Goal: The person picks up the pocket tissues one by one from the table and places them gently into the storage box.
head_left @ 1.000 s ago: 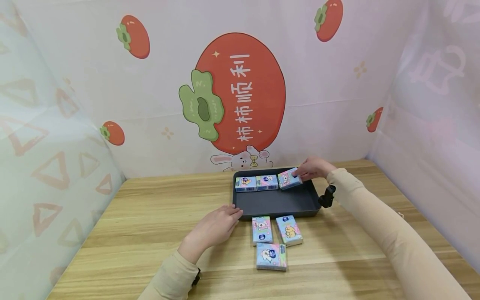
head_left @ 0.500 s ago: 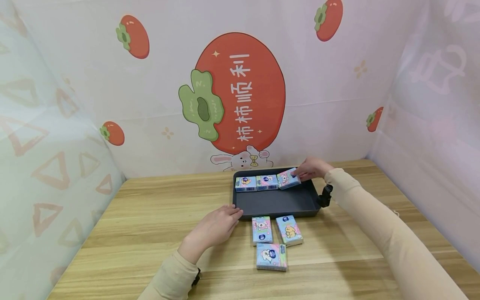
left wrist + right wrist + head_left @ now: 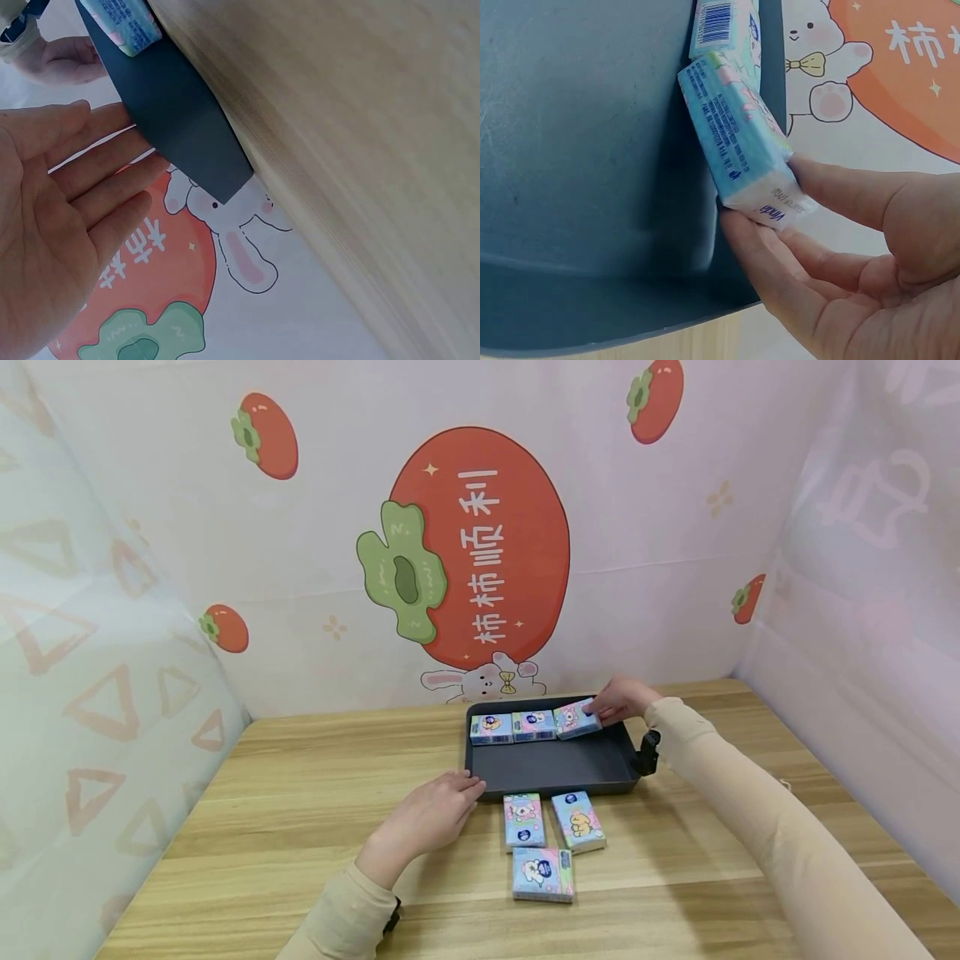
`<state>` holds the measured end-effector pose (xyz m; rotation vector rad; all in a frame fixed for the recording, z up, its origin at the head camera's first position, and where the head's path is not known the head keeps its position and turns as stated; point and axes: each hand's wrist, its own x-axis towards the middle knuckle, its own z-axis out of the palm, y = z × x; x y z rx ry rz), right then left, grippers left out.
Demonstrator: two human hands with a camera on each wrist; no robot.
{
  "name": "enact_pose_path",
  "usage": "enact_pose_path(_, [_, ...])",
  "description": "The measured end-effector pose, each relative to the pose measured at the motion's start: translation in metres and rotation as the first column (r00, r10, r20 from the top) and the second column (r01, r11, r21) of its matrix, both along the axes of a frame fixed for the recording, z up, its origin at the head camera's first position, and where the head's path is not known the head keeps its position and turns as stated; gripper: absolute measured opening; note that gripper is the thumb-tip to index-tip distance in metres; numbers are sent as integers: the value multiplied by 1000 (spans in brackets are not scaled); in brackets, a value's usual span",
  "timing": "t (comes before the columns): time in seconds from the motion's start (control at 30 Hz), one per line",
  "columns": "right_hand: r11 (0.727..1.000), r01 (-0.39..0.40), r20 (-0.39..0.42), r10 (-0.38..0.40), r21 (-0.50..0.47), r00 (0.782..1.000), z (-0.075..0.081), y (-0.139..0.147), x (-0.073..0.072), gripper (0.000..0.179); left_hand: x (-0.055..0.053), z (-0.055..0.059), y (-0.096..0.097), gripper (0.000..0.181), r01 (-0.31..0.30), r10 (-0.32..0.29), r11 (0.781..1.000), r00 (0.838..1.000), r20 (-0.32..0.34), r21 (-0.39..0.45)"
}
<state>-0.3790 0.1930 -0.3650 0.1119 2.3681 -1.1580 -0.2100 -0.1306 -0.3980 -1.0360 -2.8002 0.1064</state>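
A dark grey tray (image 3: 555, 764) lies near the back of the wooden table. Along its far wall stand two small tissue packs, a left pack (image 3: 491, 728) and a middle pack (image 3: 534, 726). Beside them, slightly tilted, is a third tissue pack (image 3: 739, 142), its end pinched between the thumb and fingers of my right hand (image 3: 628, 699). The brand name on that end shows in the right wrist view. My left hand (image 3: 431, 814) rests with nearly straight fingers (image 3: 112, 154) against the tray's near left corner.
In front of the tray lie three more tissue packs: an upright one (image 3: 523, 821), a slanted one (image 3: 578, 821) and a crosswise one (image 3: 542, 875). A printed cloth backdrop (image 3: 322, 527) rises behind the table (image 3: 300, 827), with cloth sides left and right.
The right hand and its tissue pack have shifted slightly left, and the pack now sits close against the middle one. The left hand has stayed at the tray corner.
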Motion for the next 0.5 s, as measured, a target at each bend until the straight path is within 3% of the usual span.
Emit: enact_pose_path(0.5, [998, -23, 13, 23, 54, 1000, -2, -4, -3, 42, 0, 0, 1, 32, 4, -4, 1000, 1000, -9, 7])
